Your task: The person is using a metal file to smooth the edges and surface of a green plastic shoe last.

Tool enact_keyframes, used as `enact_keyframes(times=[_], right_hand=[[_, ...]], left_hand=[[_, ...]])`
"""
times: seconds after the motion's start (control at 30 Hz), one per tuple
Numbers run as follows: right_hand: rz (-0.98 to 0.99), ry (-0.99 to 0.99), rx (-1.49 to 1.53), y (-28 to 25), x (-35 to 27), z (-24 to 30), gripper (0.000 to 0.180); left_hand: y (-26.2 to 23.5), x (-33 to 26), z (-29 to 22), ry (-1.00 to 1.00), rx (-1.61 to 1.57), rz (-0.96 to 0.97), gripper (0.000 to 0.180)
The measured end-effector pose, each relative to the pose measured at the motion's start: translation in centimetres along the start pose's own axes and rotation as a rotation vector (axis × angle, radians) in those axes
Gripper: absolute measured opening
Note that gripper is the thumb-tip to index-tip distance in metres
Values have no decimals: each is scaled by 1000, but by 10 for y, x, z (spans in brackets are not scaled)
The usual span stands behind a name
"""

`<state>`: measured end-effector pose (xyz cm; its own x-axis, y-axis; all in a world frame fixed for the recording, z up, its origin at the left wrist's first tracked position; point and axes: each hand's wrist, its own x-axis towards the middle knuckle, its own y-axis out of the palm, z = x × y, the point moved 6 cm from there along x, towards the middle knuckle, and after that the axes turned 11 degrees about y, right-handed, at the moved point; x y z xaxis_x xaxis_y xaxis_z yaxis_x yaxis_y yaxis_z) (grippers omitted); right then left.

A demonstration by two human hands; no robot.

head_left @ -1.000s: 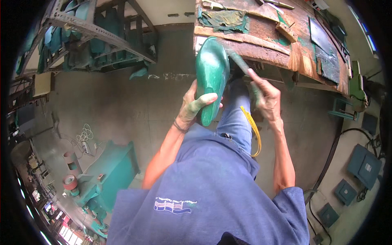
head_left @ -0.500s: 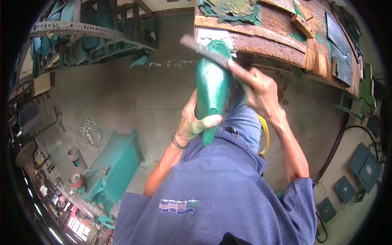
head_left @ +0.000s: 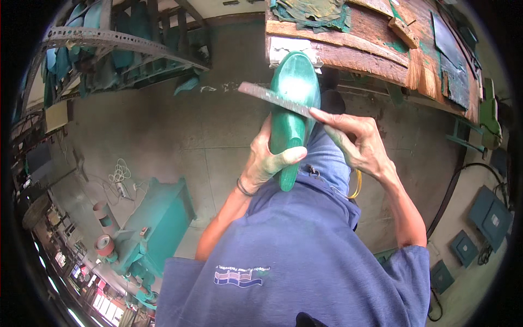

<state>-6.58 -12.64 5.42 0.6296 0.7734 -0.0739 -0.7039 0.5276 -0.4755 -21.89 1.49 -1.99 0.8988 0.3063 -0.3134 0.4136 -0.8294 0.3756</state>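
A glossy green shoe last (head_left: 297,82) points away from me, its broad end by a whitish pad (head_left: 283,46) on the bench edge. Its narrow end comes toward my waist. My left hand (head_left: 264,163) is wrapped round that narrow end, thumb across the top. Over the last's middle lies a long flat metal file (head_left: 267,96), slanting from upper left to lower right. The file's near end is in my right hand (head_left: 359,141), forefinger stretched along it. What the fingers do beneath the last is hidden.
A worn wooden bench (head_left: 362,57) with a crumpled green cloth (head_left: 313,16) and a wooden block (head_left: 404,34) stands ahead. At far left is a metal rack (head_left: 125,43) hung with teal pieces. A green machine (head_left: 160,212) stands on the floor to the left.
The file has come from near the last's broad end back toward me, across its middle, and my right hand moved with it. The last has shifted slightly right.
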Motion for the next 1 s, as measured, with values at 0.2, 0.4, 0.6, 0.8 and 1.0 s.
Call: enact_keyframes(times=[0.2, 0.4, 0.6, 0.8, 1.0], right_hand=[[-129, 17, -494, -14, 55, -12, 45], [248, 120, -333, -12, 22, 40, 42], [72, 10, -648, -1, 61, 29, 35], [350, 131, -568, -5, 53, 48, 35], [130, 2, -643, 10, 62, 37, 38]], left_hand=[[0, 5, 2, 32, -10, 15, 108], [-5, 3, 8, 10, 58, 29, 112], [1, 8, 2, 36, 24, 40, 113], [-1, 4, 5, -25, 95, 32, 111], [5, 6, 6, 60, 29, 11, 109]])
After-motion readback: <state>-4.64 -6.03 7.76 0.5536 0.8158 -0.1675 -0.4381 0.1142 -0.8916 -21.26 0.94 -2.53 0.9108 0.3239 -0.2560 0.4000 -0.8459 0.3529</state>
